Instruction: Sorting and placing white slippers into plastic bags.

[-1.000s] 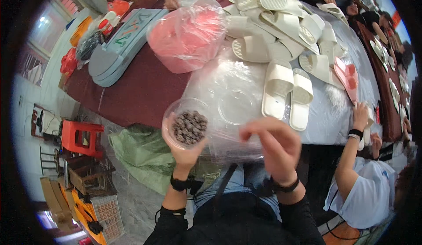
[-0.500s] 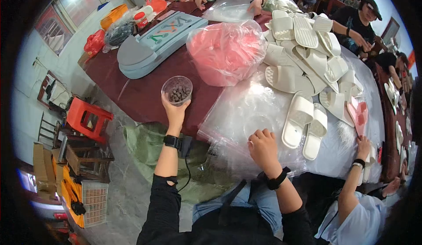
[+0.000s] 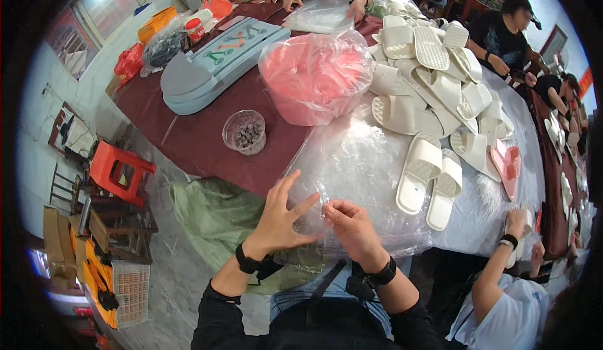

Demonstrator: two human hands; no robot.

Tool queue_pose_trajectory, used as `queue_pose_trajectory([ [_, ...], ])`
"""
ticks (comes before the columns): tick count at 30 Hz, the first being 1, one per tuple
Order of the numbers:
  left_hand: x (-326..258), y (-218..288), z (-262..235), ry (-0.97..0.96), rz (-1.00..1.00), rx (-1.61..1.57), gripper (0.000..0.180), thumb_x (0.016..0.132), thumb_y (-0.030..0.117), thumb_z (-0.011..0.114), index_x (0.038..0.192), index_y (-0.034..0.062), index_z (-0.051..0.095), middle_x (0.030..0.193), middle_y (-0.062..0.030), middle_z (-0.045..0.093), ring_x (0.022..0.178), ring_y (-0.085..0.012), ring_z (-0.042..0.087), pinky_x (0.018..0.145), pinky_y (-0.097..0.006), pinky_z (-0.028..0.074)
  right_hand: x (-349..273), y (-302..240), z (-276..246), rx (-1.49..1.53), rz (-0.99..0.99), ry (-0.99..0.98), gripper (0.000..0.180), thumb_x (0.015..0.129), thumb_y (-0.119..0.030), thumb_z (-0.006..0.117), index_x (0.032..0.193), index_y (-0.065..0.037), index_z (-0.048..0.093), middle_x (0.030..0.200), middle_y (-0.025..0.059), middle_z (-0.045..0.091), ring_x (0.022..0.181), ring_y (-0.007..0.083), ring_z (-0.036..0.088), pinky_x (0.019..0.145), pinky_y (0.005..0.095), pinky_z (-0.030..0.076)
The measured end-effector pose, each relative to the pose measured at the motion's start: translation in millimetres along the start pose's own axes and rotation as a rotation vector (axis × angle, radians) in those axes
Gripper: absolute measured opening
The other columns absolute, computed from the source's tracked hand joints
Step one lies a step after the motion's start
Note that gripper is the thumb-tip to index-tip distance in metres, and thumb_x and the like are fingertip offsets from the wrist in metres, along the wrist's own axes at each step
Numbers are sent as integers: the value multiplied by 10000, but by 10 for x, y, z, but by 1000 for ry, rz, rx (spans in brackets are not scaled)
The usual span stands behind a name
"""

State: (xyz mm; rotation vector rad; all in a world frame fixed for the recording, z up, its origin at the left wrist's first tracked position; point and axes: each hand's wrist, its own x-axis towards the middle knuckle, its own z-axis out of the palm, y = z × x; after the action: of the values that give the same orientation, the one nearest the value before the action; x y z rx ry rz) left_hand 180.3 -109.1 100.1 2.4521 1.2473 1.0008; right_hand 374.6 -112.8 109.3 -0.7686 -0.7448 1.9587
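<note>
My left hand [image 3: 282,215] is open, its fingers spread, over the near edge of the table. Just to its right, my right hand [image 3: 355,227] pinches a clear plastic lid [image 3: 321,194], seen almost edge-on between the two hands and hard to make out. Beyond them on the maroon cloth stands a clear plastic cup [image 3: 229,134] with small dark pieces [image 3: 250,135] in it. Under and beyond my right hand lie clear plastic bags [image 3: 352,168], spread flat. A pair of cream slippers [image 3: 419,173] rests on the table to the right.
Behind the bags sits a pink bundle in clear plastic [image 3: 317,76], beside a grey-blue case [image 3: 217,67]. Cream slippers [image 3: 430,89] are heaped at the right, with a pink slipper [image 3: 506,168]. Co-workers' hands [image 3: 516,223] are at the right and far sides. A red stool [image 3: 122,173] stands left.
The cup has left my left hand and now stands on the cloth. That hand has come back toward my right hand, which has lifted the clear lid off the bags.
</note>
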Motion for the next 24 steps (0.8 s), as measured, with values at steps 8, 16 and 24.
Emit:
queue_pose_trajectory([
  [8, 435, -1354, -728, 98, -590, 393, 949, 629, 480, 787, 1433, 319, 310, 1412, -286, 297, 1280, -462, 324, 1023, -525, 312, -164, 127, 71, -254, -155, -44, 269, 976, -182, 487, 1178, -9, 524, 1009, 48, 598, 936, 119, 561, 887, 279, 441],
  [16, 807, -1546, -539, -284, -688, 395, 973, 628, 604, 736, 1444, 391, 250, 1471, -300, 178, 1323, -524, 219, 1033, -599, 258, -357, 329, -2, -310, -56, -106, 246, 977, -175, 486, 1176, -39, 531, 1010, 29, 610, 942, 94, 551, 865, 262, 434],
  [24, 495, -1563, -494, -165, -613, 641, 817, 740, 547, 656, 1437, 380, 266, 1470, -318, 154, 1322, -552, 180, 1010, -612, 277, -346, 426, 86, -319, -29, -178, 227, 964, -131, 505, 1168, -36, 531, 1029, 37, 600, 967, 100, 563, 852, 260, 455],
])
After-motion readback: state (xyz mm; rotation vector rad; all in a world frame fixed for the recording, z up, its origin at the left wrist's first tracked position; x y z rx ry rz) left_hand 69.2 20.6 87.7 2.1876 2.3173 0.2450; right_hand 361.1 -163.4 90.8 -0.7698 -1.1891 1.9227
